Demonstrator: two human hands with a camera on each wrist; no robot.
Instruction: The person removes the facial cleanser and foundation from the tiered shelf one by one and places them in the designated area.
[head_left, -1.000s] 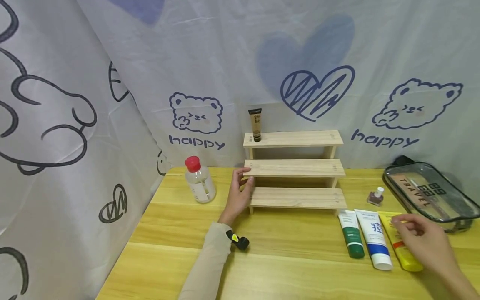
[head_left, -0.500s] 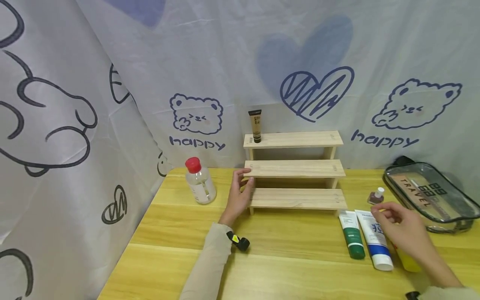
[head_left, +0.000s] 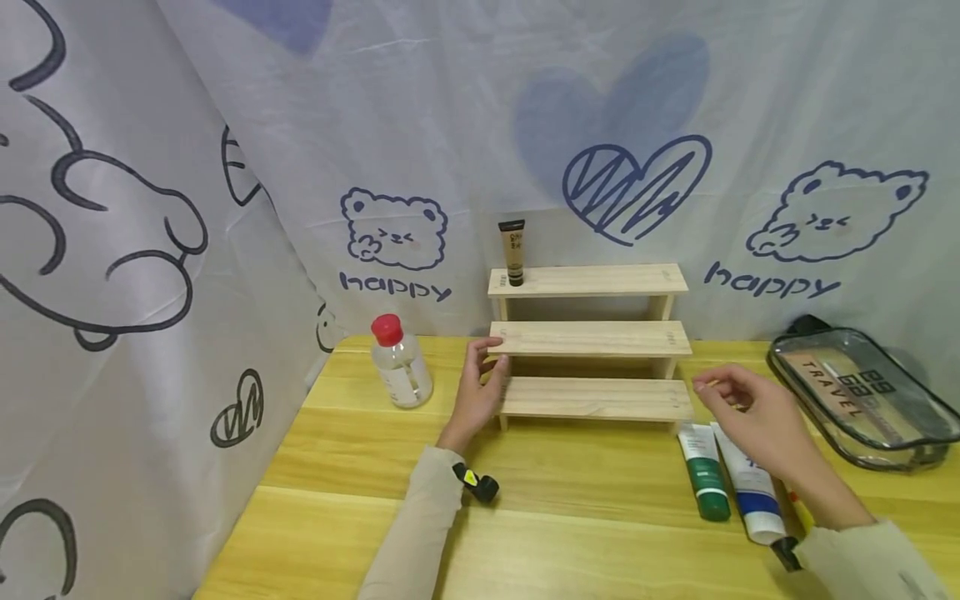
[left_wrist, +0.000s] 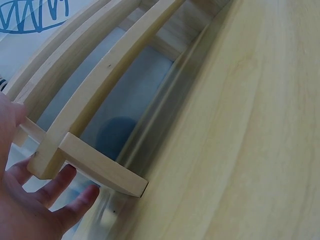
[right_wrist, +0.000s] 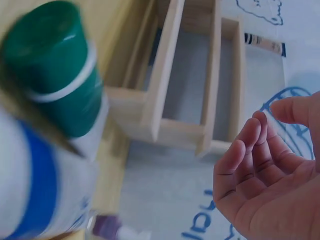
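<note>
Head view: left hand (head_left: 480, 392) at the left end of the three-step wooden rack (head_left: 592, 340), fingers curled lightly against the middle step's edge, thumb on top. Right hand (head_left: 750, 412) raised over the desk (head_left: 570, 475) just right of the rack's lowest step, fingers loosely bent, gripping nothing. Below that hand, green-capped tube (head_left: 703, 471) and blue-and-white tube (head_left: 750, 492) flat side by side on the desk. Brown tube (head_left: 513, 252) upright on the top step. Clear bottle with red cap (head_left: 400, 362) left of the rack; clear travel pouch (head_left: 862, 396) at far right.

Left wrist view: rack (left_wrist: 100, 100) seen from its end, left hand (left_wrist: 30, 200) with fingers spread and relaxed against the end post.

Right wrist view: right hand (right_wrist: 270, 170) open, fingers gently curved, empty; green-capped tube (right_wrist: 60, 70) and blue-and-white tube (right_wrist: 45, 190) blurred close below, rack (right_wrist: 185, 75) behind.
</note>
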